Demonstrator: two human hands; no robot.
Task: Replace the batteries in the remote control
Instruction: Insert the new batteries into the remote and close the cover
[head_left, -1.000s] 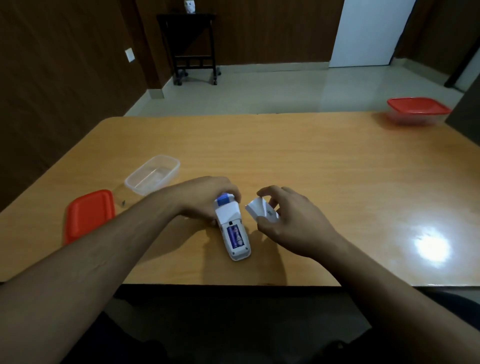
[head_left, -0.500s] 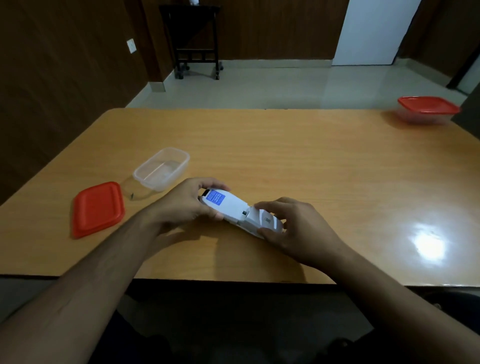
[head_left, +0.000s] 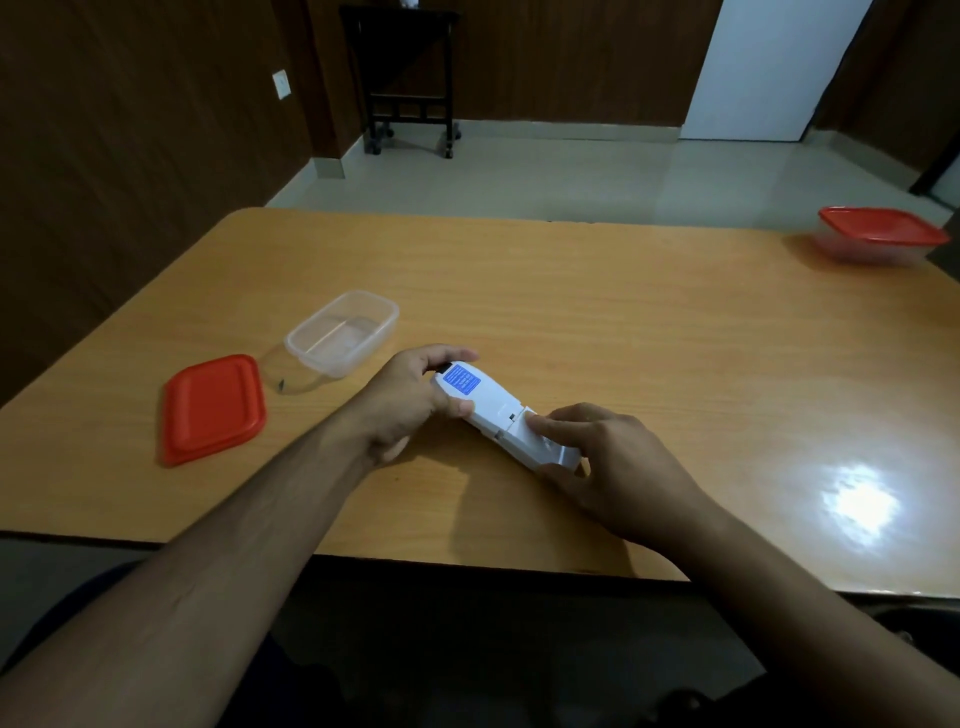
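A white remote control (head_left: 491, 410) lies face down on the wooden table (head_left: 623, 338), its blue label toward the far end. My left hand (head_left: 410, 400) grips that far end. My right hand (head_left: 608, 462) holds the near end, with the forefinger pressed on the white battery cover (head_left: 540, 441), which sits over the compartment. The batteries are hidden under the cover.
A clear plastic tub (head_left: 343, 330) stands left of the remote, and its red lid (head_left: 213, 408) lies beside it. A second tub with a red lid (head_left: 880, 236) is at the far right edge. A black trolley (head_left: 410, 78) stands on the floor beyond.
One second ago my right hand held the cover apart from the open compartment. The remote has since turned diagonal and the cover now lies on its back under my right fingers.
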